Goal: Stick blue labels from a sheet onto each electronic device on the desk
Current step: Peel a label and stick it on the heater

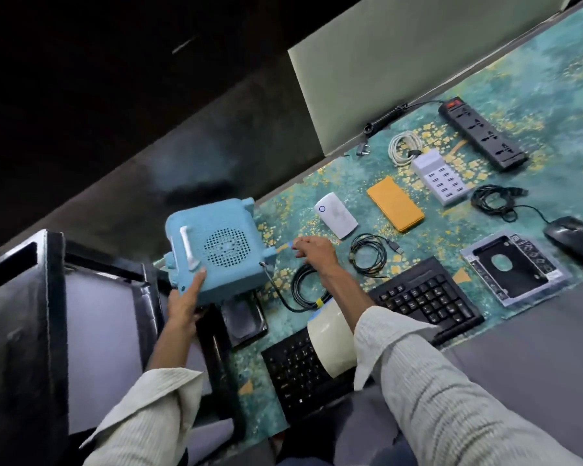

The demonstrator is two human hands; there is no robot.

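My left hand (185, 299) holds a light blue boxy device with a round grille (216, 250), tilted up at the desk's left edge. My right hand (312, 252) hovers just right of it and pinches a small blue label (288, 245) at its fingertips. A roll of label backing (332, 338) lies over the black keyboard (428, 297) under my right forearm. Farther along the desk lie a white round-buttoned device (335, 215), a yellow power bank (395, 208), a white multi-port USB charger (440, 178), a black power strip (482, 132), a black mouse (574, 240) and a drive caddy (515, 267).
Coiled black cables (367, 253) and a white cable (404, 146) lie among the devices on the teal patterned mat (535, 79). A dark hard drive (244, 322) sits under the blue device. A pale partition (401, 62) bounds the desk behind. A black chair frame (48, 297) stands at left.
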